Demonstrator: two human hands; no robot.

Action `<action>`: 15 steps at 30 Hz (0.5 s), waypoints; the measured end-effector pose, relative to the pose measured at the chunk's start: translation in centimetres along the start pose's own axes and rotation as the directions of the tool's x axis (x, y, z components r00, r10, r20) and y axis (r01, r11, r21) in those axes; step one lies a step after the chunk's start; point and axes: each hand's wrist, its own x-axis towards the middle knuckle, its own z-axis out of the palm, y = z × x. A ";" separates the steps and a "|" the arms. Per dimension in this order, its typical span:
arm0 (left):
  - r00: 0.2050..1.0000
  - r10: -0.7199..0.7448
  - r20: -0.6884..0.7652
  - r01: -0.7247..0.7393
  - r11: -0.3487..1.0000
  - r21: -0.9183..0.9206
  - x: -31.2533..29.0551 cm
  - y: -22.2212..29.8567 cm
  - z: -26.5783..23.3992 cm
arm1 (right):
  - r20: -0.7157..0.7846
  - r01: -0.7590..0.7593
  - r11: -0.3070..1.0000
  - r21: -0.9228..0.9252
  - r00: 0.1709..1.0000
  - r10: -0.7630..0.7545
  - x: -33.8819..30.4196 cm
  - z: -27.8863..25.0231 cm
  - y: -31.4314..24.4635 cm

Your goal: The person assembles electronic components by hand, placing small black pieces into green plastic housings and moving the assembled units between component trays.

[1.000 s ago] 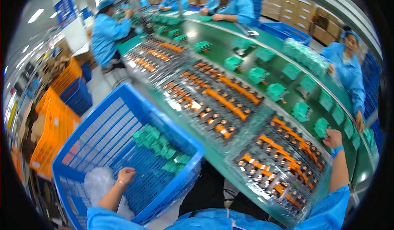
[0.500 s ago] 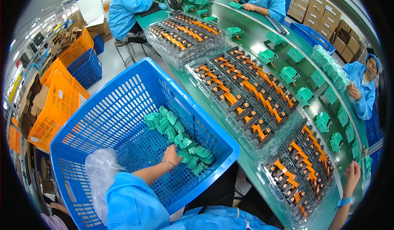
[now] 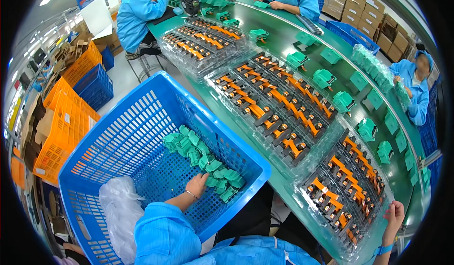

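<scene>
Nearer the tray [image 3: 306, 199] now, my right hand [image 3: 393, 216] curls loosely; my left hand [image 3: 196, 186], grip hidden, reaches green parts [image 3: 205, 161], likely needing pinching.

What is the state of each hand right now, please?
Left hand: at the green parts; grip cannot be told.
Right hand: half curled by the clear tray; grip cannot be told.

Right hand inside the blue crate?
No, the right hand is at the far right, beside the nearest clear plastic tray and outside the blue crate.
</scene>
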 end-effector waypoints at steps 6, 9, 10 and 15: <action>0.992 0.124 -0.016 -0.123 0.989 0.084 -2.3 -1.3 -5.3 | 0.055 0.017 0.996 0.083 0.998 -0.021 -0.9 0.4 0.3; 0.970 0.112 -0.216 -0.114 0.993 0.006 -3.3 -2.0 -7.6 | 0.054 0.028 0.991 0.127 0.998 -0.035 -1.1 0.6 -0.2; 0.935 0.064 -0.348 -0.102 0.991 -0.092 -3.6 -1.9 -8.4 | 0.060 0.042 0.990 0.134 0.997 -0.051 -1.1 0.6 0.1; 0.705 -0.628 -0.329 0.142 0.580 -0.802 -1.2 1.8 -15.4 | 0.091 0.134 0.987 0.090 0.986 -0.142 -1.5 0.2 -0.4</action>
